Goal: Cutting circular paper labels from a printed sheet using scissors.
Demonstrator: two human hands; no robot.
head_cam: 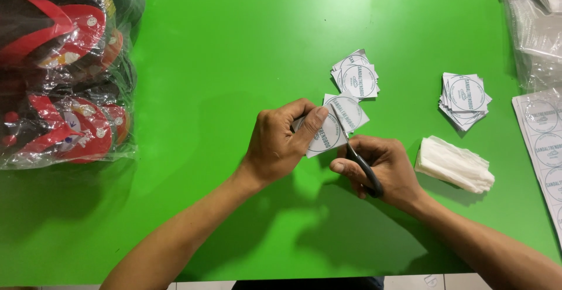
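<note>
You have one view only, from the camera on your head. It looks almost straight down onto the green desk (234,61), near enough that your forearms enter from the bottom edge and both hands sit just below centre. The desk fills nearly the whole picture; a strip of floor shows along the bottom edge. No second view overlaps it.

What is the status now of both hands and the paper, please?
Left hand pinching a paper label strip. Right hand on scissors, blades at the strip. Cut label piles just beyond, apart; nothing in the way.
</note>
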